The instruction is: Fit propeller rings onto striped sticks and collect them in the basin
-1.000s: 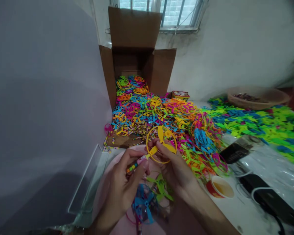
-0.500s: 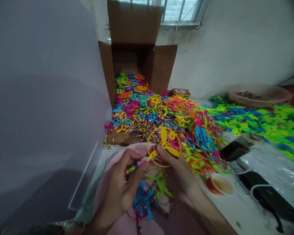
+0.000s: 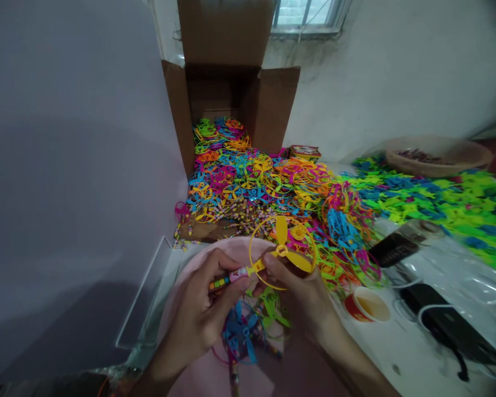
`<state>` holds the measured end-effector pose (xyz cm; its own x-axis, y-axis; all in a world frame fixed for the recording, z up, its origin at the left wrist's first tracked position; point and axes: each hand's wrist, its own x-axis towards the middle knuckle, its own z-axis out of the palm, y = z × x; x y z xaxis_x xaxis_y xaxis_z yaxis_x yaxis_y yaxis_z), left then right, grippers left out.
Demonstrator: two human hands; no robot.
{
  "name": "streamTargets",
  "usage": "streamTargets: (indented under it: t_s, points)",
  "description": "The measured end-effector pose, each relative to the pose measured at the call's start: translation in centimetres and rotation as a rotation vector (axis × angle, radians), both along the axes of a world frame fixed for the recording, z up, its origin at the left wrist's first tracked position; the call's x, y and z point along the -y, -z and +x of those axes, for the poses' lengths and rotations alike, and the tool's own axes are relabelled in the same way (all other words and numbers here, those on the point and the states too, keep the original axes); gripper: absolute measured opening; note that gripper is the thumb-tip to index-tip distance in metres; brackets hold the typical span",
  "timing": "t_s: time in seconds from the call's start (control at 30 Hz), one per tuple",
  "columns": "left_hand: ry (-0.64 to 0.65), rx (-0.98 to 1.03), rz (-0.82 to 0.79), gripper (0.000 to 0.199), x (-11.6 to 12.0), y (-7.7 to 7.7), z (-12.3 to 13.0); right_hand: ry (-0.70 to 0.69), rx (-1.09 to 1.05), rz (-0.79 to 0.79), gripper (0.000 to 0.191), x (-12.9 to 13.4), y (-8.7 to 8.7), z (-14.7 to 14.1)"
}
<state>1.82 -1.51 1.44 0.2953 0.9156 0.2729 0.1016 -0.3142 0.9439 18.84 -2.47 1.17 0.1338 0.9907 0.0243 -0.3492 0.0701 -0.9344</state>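
My left hand [image 3: 209, 300] is closed on a striped, multicoloured stick [image 3: 220, 283] with a pink printed part near its tip. The fingers of my right hand [image 3: 303, 295] pinch a yellow ringed propeller [image 3: 281, 250] by a blade. The propeller's yellow stem meets the pink end of the stick between my hands. Below them, in a pink basin [image 3: 190, 380], lie a blue propeller [image 3: 245, 331], a green propeller [image 3: 273, 310] and some striped sticks.
Colourful propellers [image 3: 260, 176] spill from a cardboard box [image 3: 276, 110], with small sticks [image 3: 248, 215] in front. On the right are a paper cup [image 3: 367, 306], a dark can [image 3: 400, 242], a black device [image 3: 446, 325], green and blue pieces [image 3: 438, 198] and a shallow basket [image 3: 438, 165].
The yellow propeller has turned slightly and its hub now faces the camera more. My right hand has shifted a little right and down. The whole view has moved slightly.
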Motion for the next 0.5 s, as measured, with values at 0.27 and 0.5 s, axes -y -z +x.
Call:
streamTargets:
  t_s: [0.27,0.5]
  points:
    - [-0.022,-0.039,0.069,0.011,0.5,-0.6,-0.1,0.056,0.021,0.024,0.023,1.1,-1.3,-1.1]
    - [-0.008,-0.077,0.063,0.013,0.6,-1.0,0.3,0.109,0.009,0.031,0.024,1.5,-0.5,-1.0]
